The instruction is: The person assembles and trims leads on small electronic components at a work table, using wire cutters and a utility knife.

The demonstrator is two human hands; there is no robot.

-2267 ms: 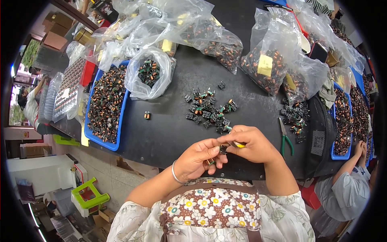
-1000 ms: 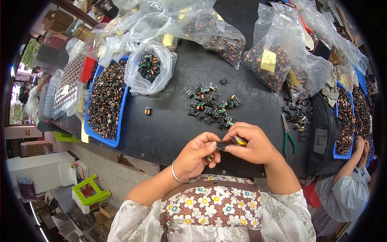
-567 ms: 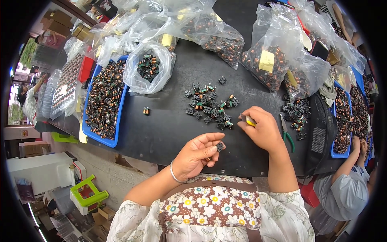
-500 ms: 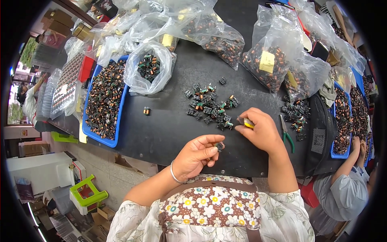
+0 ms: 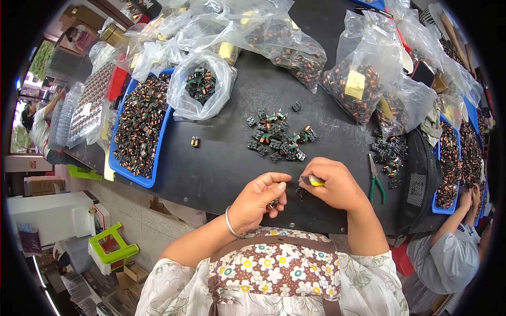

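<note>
My left hand [image 5: 257, 199] is closed around a small copper-wound coil part [image 5: 272, 203], mostly hidden by the curled fingers; its thumb and index finger point toward my right hand. My right hand [image 5: 334, 181] grips a small yellow-handled tool with a grey blade-like tip [image 5: 315, 181]. Just below its fingertips is a small dark part [image 5: 301, 191]; I cannot tell whether it is held or lies on the table. Beyond both hands spreads a loose pile of black, green and copper coil parts [image 5: 276, 134]. One single coil part [image 5: 195, 141] stands apart to the left.
A blue tray [image 5: 154, 163] full of coil parts is at left, beside an open plastic bag [image 5: 182, 105]. Filled bags [image 5: 354, 95] line the back. Green-handled pliers [image 5: 377, 184] lie right of my hand, near another pile [image 5: 391, 152]. A co-worker [image 5: 445, 253] sits at far right.
My right hand has drawn back from the pile toward me, the yellow-handled tool still in it. A small dark part now shows under its fingertips. The left fingers have curled further over the coil part.
</note>
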